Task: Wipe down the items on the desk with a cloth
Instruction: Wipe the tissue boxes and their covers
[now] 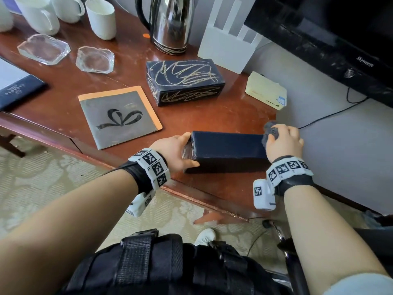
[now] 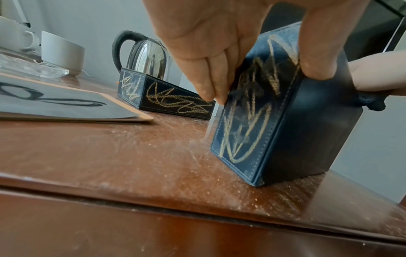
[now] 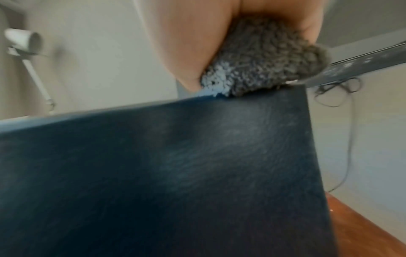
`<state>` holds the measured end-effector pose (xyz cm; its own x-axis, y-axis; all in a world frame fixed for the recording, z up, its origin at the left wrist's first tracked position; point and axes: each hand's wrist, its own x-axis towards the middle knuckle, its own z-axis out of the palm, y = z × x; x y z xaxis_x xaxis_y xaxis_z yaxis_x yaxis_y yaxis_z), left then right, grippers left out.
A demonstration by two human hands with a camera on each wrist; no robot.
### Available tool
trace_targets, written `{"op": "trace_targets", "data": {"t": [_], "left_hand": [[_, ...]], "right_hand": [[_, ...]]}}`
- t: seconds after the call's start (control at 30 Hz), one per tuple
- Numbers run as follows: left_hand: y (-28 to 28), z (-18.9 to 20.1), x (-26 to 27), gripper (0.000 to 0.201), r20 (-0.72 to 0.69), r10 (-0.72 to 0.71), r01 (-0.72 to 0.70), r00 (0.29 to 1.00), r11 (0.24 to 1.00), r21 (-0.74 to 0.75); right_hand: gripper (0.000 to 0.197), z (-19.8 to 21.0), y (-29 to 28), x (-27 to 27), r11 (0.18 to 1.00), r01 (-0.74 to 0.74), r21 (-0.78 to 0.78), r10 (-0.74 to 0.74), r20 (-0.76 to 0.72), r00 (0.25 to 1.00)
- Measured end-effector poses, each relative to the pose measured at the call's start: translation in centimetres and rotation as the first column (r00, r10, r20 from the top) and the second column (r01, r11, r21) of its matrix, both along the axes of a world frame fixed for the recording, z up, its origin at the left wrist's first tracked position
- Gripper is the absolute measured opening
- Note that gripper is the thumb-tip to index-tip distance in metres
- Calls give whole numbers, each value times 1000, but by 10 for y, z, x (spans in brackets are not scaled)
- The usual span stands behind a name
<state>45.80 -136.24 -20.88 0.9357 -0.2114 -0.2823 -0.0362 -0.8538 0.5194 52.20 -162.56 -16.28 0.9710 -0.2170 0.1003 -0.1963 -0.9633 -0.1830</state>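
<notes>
A dark blue box (image 1: 225, 152) stands near the front right corner of the wooden desk (image 1: 202, 116). My left hand (image 1: 176, 154) grips its left end, where gold scribbles (image 2: 248, 121) show, thumb on the near side and fingers on the far side. My right hand (image 1: 282, 143) holds a bunched grey cloth (image 1: 271, 133) against the box's right end. In the right wrist view the cloth (image 3: 263, 59) sits on the top edge of the box (image 3: 153, 173). A second blue box (image 1: 185, 81) with gold scribbles lies further back.
A grey card with a bow drawing (image 1: 119, 116) lies to the left. Behind are two glass ashtrays (image 1: 94, 59), white mugs (image 1: 102, 18), a steel kettle (image 1: 170, 22), a white router (image 1: 229, 37), a cream device (image 1: 265, 90) and a black television (image 1: 331, 39). The desk edge runs just under my wrists.
</notes>
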Motion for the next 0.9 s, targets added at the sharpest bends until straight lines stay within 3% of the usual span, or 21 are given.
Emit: {"op": "trace_targets", "data": {"t": [0.07, 0.1, 0.2, 0.27, 0.33, 0.37, 0.4, 0.47, 0.53, 0.67, 0.8, 0.87, 0.9], "left_hand": [[0, 1, 1, 90, -16, -12, 12, 1000, 1000, 5], [0, 1, 1, 89, -12, -15, 15, 1000, 1000, 2], [-1, 3, 3, 83, -8, -5, 5, 1000, 1000, -2], [-3, 5, 3, 60, -12, -7, 7, 1000, 1000, 20], [-2, 7, 2, 18, -10, -14, 15, 1000, 999, 49], [-2, 8, 2, 14, -15, -8, 9, 1000, 999, 50], [-3, 9, 2, 21, -14, -5, 6, 1000, 999, 48], [-4, 10, 1, 62, -17, 2, -2, 1000, 1000, 31], [-4, 10, 1, 81, -5, 3, -2, 1000, 1000, 24], [-4, 7, 2, 87, -15, -3, 4, 1000, 999, 54], [-5, 6, 1, 85, 4, -1, 1, 1000, 999, 37], [-6, 6, 1, 82, 14, -8, 7, 1000, 999, 46], [-6, 6, 1, 82, 18, -11, 10, 1000, 999, 51]], "right_hand": [[28, 5, 7, 0, 996, 27, 81, -26, -11, 1000], [28, 7, 20, -4, 991, -28, 130, 26, 10, 1000], [29, 3, 80, -40, 893, -416, 173, 405, 97, 909], [28, -2, 115, -66, 780, -598, 185, 589, 104, 801], [27, -9, 128, -77, 743, -651, 158, 634, 149, 759], [27, -13, 126, -79, 745, -658, 109, 637, 177, 751], [26, -18, 121, -79, 746, -663, 58, 642, 197, 741], [27, -26, 104, -76, 751, -660, -18, 647, 222, 730], [27, -30, 79, -68, 802, -596, -47, 588, 236, 773], [28, -29, 7, -47, 943, -327, -57, 331, 251, 910], [27, -15, -25, -29, 992, -126, 7, 124, 119, 985], [29, -6, -10, -32, 993, -105, 44, 100, 107, 989], [29, -3, 5, -38, 984, -163, 67, 153, 129, 980]]}}
